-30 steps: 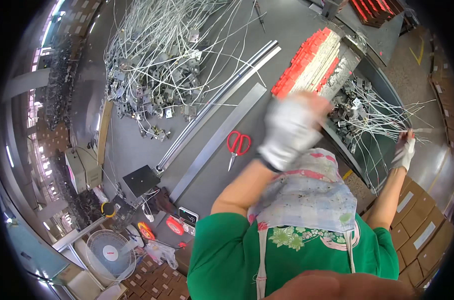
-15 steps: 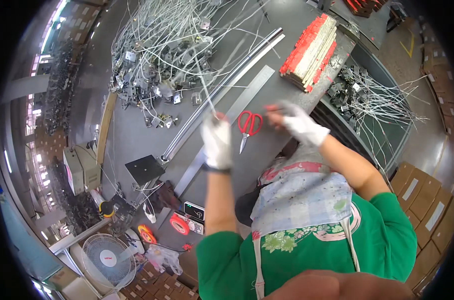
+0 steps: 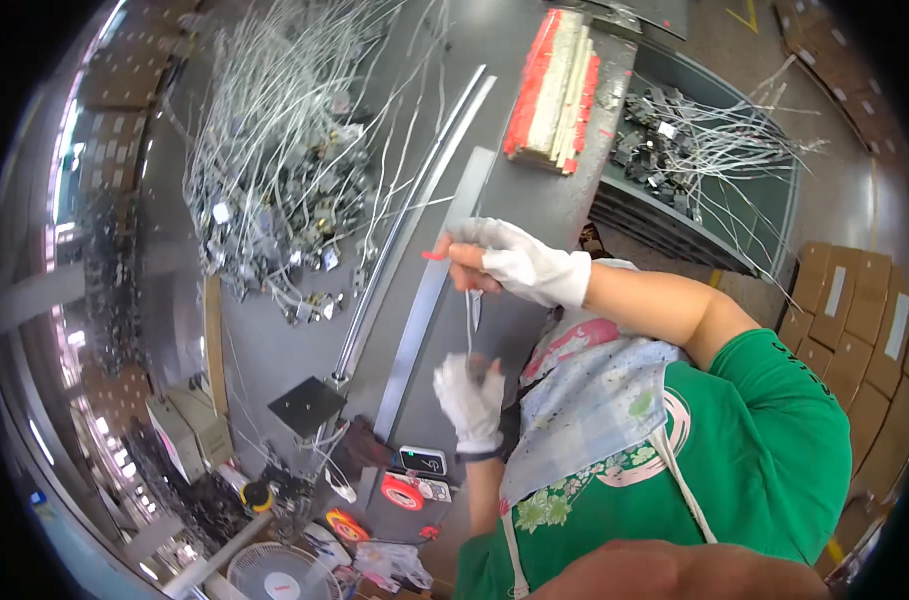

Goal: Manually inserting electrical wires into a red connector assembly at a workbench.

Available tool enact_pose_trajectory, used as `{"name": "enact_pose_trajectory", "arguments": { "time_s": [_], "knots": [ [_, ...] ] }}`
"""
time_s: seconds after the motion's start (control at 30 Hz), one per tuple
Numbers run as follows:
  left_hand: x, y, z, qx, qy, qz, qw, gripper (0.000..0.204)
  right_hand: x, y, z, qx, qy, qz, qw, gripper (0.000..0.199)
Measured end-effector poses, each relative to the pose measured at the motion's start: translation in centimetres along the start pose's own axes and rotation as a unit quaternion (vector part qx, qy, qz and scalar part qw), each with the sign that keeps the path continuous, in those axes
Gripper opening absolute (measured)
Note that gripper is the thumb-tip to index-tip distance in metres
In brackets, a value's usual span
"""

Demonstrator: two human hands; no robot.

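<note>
A short stretch of white cable runs between my two hands, over the front of the grey table. My left hand, in a white glove with bare fingertips, pinches its lower end, where a small dark piece shows blurred. Higher up, the gloved fingers of my right hand close on the cable. A small red bit shows at the right fingertips; I cannot tell what it is. Below the right hand a scissor blade shows on the table; the rest of the scissors is hidden.
A large heap of white cables with metal brackets covers the far left. Metal rails and a steel ruler lie lengthwise. Red-and-cream strips are stacked far right, beside a green bin of wired parts. A fan stands lower left.
My view has turned and shifted. My left hand has come down nearer my body, and my right hand has moved left over the scissors, onto the cable. The scissors were fully visible before.
</note>
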State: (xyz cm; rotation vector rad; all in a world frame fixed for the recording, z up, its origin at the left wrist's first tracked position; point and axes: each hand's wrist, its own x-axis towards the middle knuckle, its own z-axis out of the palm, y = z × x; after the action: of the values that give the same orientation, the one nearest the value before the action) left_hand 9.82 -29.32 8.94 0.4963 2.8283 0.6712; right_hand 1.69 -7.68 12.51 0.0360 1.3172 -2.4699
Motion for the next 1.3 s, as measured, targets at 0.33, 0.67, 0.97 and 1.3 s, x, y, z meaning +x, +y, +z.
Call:
{"name": "enact_pose_trajectory", "arguments": {
  "time_s": [0.33,0.67,0.97,1.3],
  "knots": [
    [15.0,11.6,11.9,-0.406,-0.063,0.063,0.91,0.035,-2.1,-2.3,-18.5,0.066,0.416,-0.13,0.897,0.031],
    [18.9,16.2,15.5,-0.32,-0.16,-0.009,0.934,0.037,-1.2,-1.9,-28.7,0.013,0.391,0.059,0.918,0.034],
    [18.9,16.7,16.6,-0.174,-0.077,0.1,0.977,0.036,-5.8,2.0,-26.2,0.01,0.432,0.001,0.902,0.022],
    [18.8,15.9,17.3,-0.165,-0.062,0.116,0.978,0.039,-5.9,1.4,-24.9,0.131,0.404,0.054,0.904,0.02]
  ]
}}
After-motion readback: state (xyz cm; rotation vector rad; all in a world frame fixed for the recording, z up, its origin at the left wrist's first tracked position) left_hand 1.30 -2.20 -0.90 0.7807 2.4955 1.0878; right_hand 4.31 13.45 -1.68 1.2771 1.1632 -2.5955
